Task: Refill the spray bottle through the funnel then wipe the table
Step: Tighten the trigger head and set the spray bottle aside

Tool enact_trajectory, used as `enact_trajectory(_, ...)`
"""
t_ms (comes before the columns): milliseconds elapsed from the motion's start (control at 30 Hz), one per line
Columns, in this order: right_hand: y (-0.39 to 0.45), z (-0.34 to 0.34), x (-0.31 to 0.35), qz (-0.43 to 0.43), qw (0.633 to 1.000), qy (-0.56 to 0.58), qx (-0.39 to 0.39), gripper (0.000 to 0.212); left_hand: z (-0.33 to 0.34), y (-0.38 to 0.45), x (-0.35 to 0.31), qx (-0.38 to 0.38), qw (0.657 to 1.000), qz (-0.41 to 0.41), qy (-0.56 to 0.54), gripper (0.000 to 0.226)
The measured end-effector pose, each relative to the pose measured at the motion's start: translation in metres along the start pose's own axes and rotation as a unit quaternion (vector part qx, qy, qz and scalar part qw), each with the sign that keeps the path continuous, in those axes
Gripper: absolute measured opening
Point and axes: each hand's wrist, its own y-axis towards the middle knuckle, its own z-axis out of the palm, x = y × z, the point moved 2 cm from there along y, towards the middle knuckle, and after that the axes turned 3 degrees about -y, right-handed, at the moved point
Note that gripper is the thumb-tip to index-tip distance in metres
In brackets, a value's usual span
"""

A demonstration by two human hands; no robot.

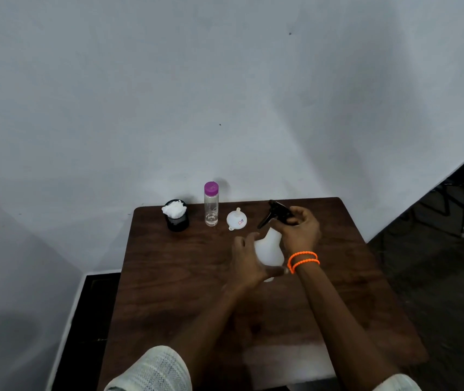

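At mid-table (185, 300), the white sprayer (270, 249) with black trigger head (277, 214): left hand (249, 263) grasps its body, right hand (299, 230) grips the head. Far left: black cup (177, 221) holding tissue (173, 209), purple-capped bottle (211, 204) nearly empty, funnel (236, 219).

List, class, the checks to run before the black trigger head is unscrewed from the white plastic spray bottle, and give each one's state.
1. Left hand steadies the white plastic spray bottle: ok.
2. Right hand grips the black trigger head: ok.
3. White plastic funnel lies within reach: ok.
4. Clear bottle with purple cap holds liquid: some, near its bottom.
5. Its purple cap off: not ok.
6. Black cup of white tissue ready for wiping: ok.
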Motion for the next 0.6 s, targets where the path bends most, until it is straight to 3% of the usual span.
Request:
enact_trajectory(100,-0.004,-0.001,-0.008,0.02,1.0,0.006,-0.013,0.061,0.006,-0.002,0.003,-0.004,1.0,0.002,-0.012,0.104)
enact_trajectory(200,-0.007,-0.005,-0.015,0.023,0.998,0.049,0.022,0.061,0.001,0.0,0.007,0.039,0.998,0.021,-0.044,0.091)
enact_trajectory(267,-0.007,-0.011,-0.015,0.039,0.987,0.113,0.108,0.054,-0.004,0.002,0.008,0.104,0.993,0.021,-0.057,0.083)
enact_trajectory(400,-0.01,-0.02,-0.018,0.107,0.901,0.266,0.327,0.053,-0.008,0.001,0.004,0.205,0.975,0.012,-0.088,0.073)
enact_trajectory(467,-0.012,-0.02,-0.023,0.12,0.898,0.26,0.333,0.05,-0.006,-0.002,0.002,0.234,0.967,0.013,-0.098,0.068)
enact_trajectory(600,-0.021,-0.01,-0.034,0.108,0.934,0.225,0.257,0.031,0.005,-0.009,0.003,0.241,0.967,0.0,-0.08,0.08)
